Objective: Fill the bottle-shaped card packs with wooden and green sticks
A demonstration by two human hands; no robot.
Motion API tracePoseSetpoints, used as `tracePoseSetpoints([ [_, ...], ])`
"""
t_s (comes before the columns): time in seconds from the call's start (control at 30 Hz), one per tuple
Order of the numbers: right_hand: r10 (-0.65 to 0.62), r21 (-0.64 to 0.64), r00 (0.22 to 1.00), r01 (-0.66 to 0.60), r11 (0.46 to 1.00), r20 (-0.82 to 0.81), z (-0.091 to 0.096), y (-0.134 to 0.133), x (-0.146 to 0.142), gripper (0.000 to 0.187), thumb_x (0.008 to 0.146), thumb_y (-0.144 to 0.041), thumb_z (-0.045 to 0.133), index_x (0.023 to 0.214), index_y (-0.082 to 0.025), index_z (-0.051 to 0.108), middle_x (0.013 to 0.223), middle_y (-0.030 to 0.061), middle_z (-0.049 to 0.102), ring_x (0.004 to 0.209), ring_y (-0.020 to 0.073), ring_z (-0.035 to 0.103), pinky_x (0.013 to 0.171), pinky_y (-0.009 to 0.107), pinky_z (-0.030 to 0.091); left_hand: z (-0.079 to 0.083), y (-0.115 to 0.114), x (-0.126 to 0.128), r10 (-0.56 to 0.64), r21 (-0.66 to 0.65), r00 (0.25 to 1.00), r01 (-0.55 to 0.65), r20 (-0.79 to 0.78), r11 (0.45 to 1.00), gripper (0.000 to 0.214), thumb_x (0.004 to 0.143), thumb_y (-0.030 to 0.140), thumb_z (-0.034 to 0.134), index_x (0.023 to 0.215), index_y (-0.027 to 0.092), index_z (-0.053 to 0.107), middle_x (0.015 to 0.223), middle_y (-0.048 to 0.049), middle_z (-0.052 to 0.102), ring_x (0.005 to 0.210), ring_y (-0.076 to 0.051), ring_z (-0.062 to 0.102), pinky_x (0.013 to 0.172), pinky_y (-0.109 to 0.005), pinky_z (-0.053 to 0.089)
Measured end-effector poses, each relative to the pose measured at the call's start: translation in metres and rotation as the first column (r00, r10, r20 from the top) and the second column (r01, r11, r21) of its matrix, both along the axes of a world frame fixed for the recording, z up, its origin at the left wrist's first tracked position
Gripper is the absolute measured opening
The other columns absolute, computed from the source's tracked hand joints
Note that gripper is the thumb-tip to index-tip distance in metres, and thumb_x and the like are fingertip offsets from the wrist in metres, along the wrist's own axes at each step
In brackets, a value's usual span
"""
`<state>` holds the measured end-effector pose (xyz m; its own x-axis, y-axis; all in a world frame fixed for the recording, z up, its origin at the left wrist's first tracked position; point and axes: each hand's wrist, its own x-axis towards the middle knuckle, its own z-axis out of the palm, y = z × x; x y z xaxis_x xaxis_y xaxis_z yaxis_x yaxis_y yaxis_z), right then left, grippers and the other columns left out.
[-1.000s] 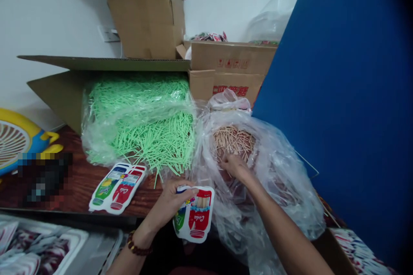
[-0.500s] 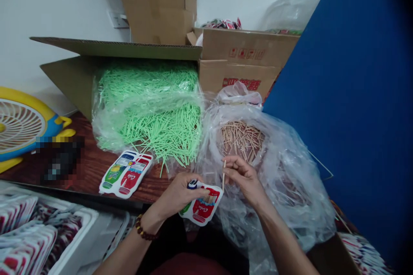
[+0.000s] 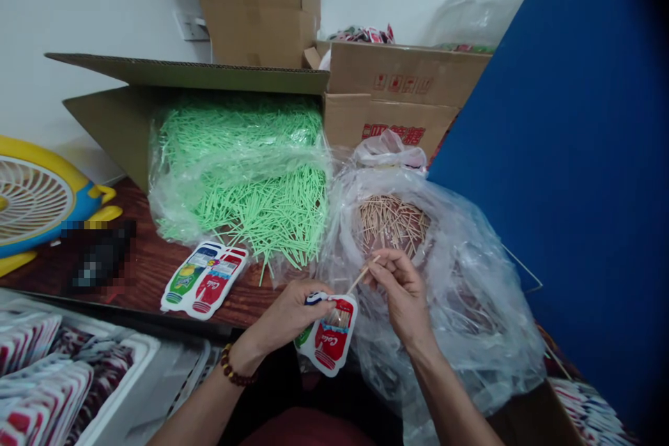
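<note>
My left hand (image 3: 295, 313) pinches a bottle-shaped packet (image 3: 332, 341) by its top, with a red cola half and a green half. Thin brown sticks show through the packet's clear window. Between the thumb and fingers of my right hand (image 3: 400, 286) is one thin brown stick (image 3: 363, 275), slanting down so its lower end meets the packet's top edge; whether it is inside I cannot tell. Just beyond the right hand, a pile of the same brown sticks (image 3: 391, 223) lies in a clear plastic bag (image 3: 460, 251).
Green sticks (image 3: 261, 209) spill from a bag in an open cardboard box (image 3: 104, 125). More bottle-shaped packets (image 3: 206, 282) lie on the wooden table (image 3: 151, 279). A yellow and blue fan (image 3: 52, 251) stands left; a white crate (image 3: 136, 369) holds many packets below. A blue panel (image 3: 548, 153) stands right.
The brown stick has gone from nearly upright beside the packet to slanting, its lower end now at the packet's top edge. The packet has tilted slightly and dropped a little.
</note>
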<state>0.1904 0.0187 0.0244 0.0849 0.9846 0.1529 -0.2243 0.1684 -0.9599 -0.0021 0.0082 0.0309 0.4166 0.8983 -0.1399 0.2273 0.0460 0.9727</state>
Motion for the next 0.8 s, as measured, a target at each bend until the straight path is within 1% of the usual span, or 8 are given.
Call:
tracePoseSetpoints([
  [0.17,0.031,-0.012,1.000,-0.031,0.999,0.004,-0.002,-0.001,-0.007,0.011,0.082,-0.029,0.063,0.091,-0.023,0.059,0.073,-0.0024,0.060,0.064,0.0123,0.055,0.058,0.023,0.040,0.001,0.001,-0.001,-0.049,-0.059,0.996,0.054,0.075,0.997,0.019,0.082,0.025,0.059,0.083,0.014,0.074,0.079,-0.0044,0.074,0.073,-0.019,0.066,0.067,-0.024,0.049],
  [0.33,0.040,-0.017,0.999,-0.040,0.999,0.016,-0.005,0.000,-0.010,0.012,0.082,-0.029,0.064,0.090,-0.023,0.058,0.075,-0.0025,0.060,0.064,0.0123,0.054,0.058,0.023,0.041,0.000,0.002,-0.002,-0.047,-0.063,0.997,0.051,0.064,0.997,0.021,0.081,0.029,0.061,0.082,0.013,0.073,0.079,-0.0045,0.074,0.075,-0.021,0.067,0.069,-0.025,0.049],
  [0.43,0.028,-0.020,0.999,-0.028,0.999,0.019,-0.007,0.002,-0.008,0.012,0.082,-0.030,0.064,0.090,-0.024,0.059,0.072,-0.0030,0.060,0.062,0.0123,0.054,0.057,0.023,0.040,-0.002,0.003,-0.001,-0.040,-0.075,0.997,0.045,0.064,0.996,0.019,0.080,0.027,0.061,0.082,0.013,0.073,0.079,-0.0041,0.074,0.074,-0.020,0.066,0.068,-0.025,0.048],
  [0.53,0.016,-0.017,1.000,-0.015,1.000,0.016,-0.008,0.003,-0.007,0.012,0.082,-0.031,0.064,0.090,-0.024,0.059,0.071,-0.0033,0.060,0.060,0.0120,0.054,0.056,0.023,0.040,-0.003,0.004,-0.001,-0.043,-0.058,0.996,0.048,0.080,0.997,0.016,0.079,0.022,0.061,0.081,0.013,0.073,0.075,-0.0023,0.073,0.069,-0.017,0.064,0.065,-0.023,0.046],
  [0.63,0.030,-0.020,0.999,-0.030,0.999,0.022,-0.009,0.003,-0.007,0.013,0.082,-0.031,0.064,0.090,-0.023,0.059,0.071,-0.0032,0.060,0.060,0.0120,0.054,0.056,0.023,0.040,-0.004,0.004,-0.001,-0.053,-0.024,0.996,0.055,0.078,0.998,0.015,0.078,0.019,0.060,0.080,0.013,0.074,0.074,-0.0011,0.071,0.068,-0.016,0.061,0.065,-0.022,0.044],
  [0.8,0.016,-0.025,1.000,-0.015,1.000,0.020,-0.013,0.004,-0.006,0.011,0.082,-0.029,0.064,0.091,-0.023,0.059,0.070,-0.0036,0.059,0.059,0.0109,0.053,0.057,0.023,0.040,-0.006,0.005,-0.001,-0.045,-0.034,0.997,0.048,0.070,0.998,0.016,0.077,0.019,0.060,0.083,0.013,0.074,0.073,-0.0009,0.069,0.067,-0.015,0.059,0.064,-0.022,0.043],
])
